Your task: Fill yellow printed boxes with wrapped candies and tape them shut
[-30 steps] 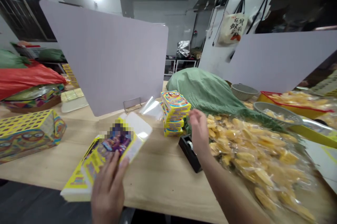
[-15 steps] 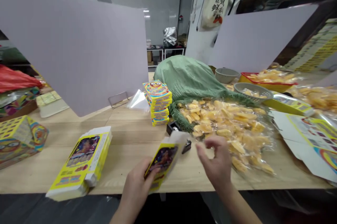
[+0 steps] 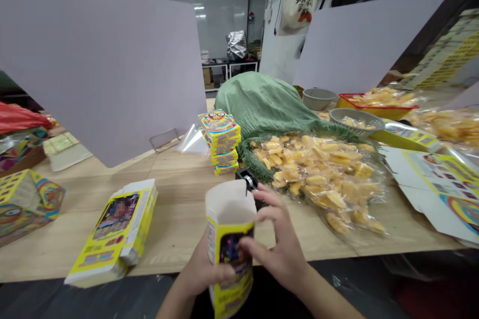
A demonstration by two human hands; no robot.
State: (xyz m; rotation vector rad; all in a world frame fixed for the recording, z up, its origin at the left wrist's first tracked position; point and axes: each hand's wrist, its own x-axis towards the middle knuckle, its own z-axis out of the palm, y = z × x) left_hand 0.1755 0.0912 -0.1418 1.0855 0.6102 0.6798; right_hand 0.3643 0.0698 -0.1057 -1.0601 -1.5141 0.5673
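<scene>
A yellow printed cardboard box [image 3: 234, 254] stands upright near the table's front edge, its white top end open toward me. My left hand [image 3: 202, 271] is closed around its lower left side, the thumb across the front. On the right side, my right hand [image 3: 277, 244] grips the box, thumb on the printed front and fingers at the upper right edge. Just behind the box is a black tape dispenser [image 3: 247, 176], partly hidden. Plastic-wrapped yellow pieces [image 3: 322, 174] lie in a heap to the right of my right hand.
A stack of small yellow boxes [image 3: 220, 142] stands mid-table beside a green sack [image 3: 262, 102]. Flattened yellow boxes [image 3: 116, 229] lie at left, near a patterned box [image 3: 30, 204]. At right are a cardboard sheet [image 3: 430, 184], grey basket [image 3: 357, 122] and red-rimmed tray [image 3: 377, 104].
The box has been turned upright and squeezed open from a flatter, tilted position. My right hand has moved left from beside the wrapped pieces and now grips the box. The view has shifted slightly.
</scene>
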